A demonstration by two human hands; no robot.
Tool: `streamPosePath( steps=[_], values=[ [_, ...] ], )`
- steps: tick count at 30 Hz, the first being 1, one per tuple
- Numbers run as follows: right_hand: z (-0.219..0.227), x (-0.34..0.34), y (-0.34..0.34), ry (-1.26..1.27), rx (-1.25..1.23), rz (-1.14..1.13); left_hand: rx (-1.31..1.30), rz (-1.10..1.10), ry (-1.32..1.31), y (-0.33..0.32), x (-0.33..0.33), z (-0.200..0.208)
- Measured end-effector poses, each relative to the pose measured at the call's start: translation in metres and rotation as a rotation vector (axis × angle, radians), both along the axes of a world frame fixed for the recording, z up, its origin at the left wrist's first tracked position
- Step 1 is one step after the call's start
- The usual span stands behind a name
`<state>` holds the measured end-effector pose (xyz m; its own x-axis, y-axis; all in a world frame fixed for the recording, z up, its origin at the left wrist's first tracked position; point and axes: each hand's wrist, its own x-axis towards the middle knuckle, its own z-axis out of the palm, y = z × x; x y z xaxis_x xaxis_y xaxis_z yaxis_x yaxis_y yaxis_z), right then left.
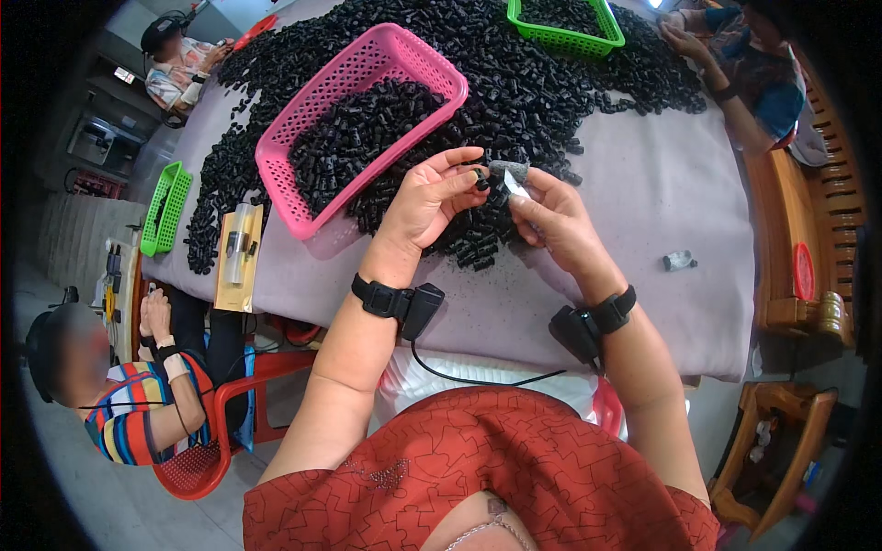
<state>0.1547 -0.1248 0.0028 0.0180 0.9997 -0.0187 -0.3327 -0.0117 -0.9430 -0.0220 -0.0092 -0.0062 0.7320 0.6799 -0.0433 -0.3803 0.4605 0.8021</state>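
Note:
My left hand [432,197] pinches a small black plastic part [480,181] between thumb and fingertips. My right hand [556,220] holds a small blade with a grey wrapped handle [511,176], its tip close to that part. Both hands hover over the near edge of a large heap of black plastic parts [514,83] on the table covered in grey cloth [661,184]. A pink basket [358,119] half full of the same parts lies just left of my left hand. Black wrist bands with small devices sit on both wrists.
A green basket [565,28] stands at the far side, another green basket [165,209] at the left edge. A packaged tool on yellow card [239,253] lies at left. A small grey object [680,261] rests at right. Other people sit around the table; a wooden bench [808,239] stands right.

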Motion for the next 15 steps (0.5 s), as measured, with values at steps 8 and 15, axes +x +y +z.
streamPosePath(
  steps=[8,15],
  values=[
    [-0.0002,-0.0012,-0.001,-0.001,0.0,0.021,-0.026,0.008,-0.038,-0.0003,0.0023,-0.0029],
    [0.004,-0.0024,-0.0021,0.026,0.015,0.017,-0.069,-0.036,-0.092,0.001,0.0018,-0.0094]
  ],
)
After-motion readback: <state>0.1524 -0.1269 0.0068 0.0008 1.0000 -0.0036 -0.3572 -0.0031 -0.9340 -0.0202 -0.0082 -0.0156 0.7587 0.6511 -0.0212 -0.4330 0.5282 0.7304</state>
